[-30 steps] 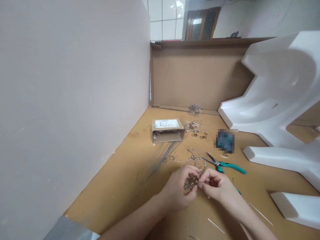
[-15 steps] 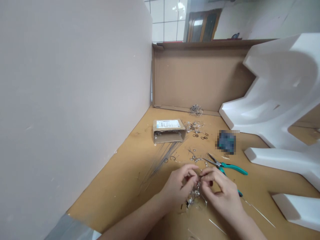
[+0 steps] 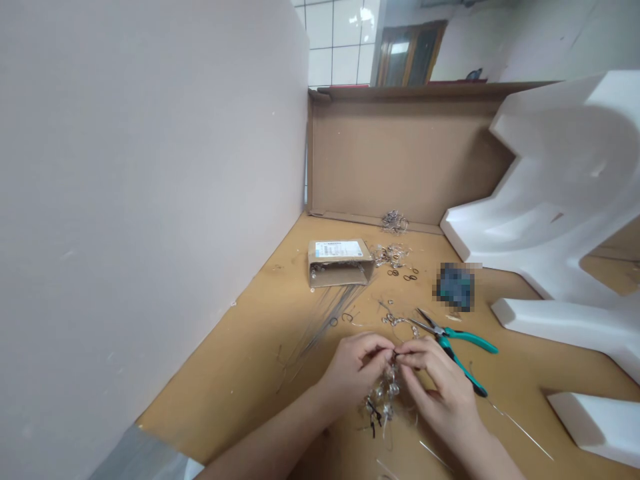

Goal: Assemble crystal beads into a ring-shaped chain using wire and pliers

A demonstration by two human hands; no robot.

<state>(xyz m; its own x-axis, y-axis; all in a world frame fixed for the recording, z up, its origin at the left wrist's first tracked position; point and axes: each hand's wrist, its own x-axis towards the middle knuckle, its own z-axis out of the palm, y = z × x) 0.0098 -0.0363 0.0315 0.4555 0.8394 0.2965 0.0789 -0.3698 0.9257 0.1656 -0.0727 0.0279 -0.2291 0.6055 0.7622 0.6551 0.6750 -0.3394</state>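
My left hand [image 3: 357,367] and my right hand [image 3: 437,377] meet fingertip to fingertip low in the view. Both are pinched on the upper end of a dangling strand of clear beads and wire [image 3: 389,390]. Its exact point of hold is hidden by the fingers. Small black pieces [image 3: 373,413] hang at the strand's lower left. Just beyond my right hand lie teal-handled long-nose pliers [image 3: 443,331] with their jaws apart. Loose beads and wire bits [image 3: 395,321] are scattered beyond my fingertips.
An open cardboard box [image 3: 341,263] stands ahead, with thin straight wires [image 3: 333,320] before it. Bead piles [image 3: 393,255] and dark rings [image 3: 410,277] lie to its right. White foam packing [image 3: 520,310] borders the right side; a pale panel [image 3: 165,200] rises at left.
My hands have drawn closer together, fingertips now touching, and the right hand has shifted slightly left. The bead strand hangs more plainly below. More of the pliers' lower handle shows.
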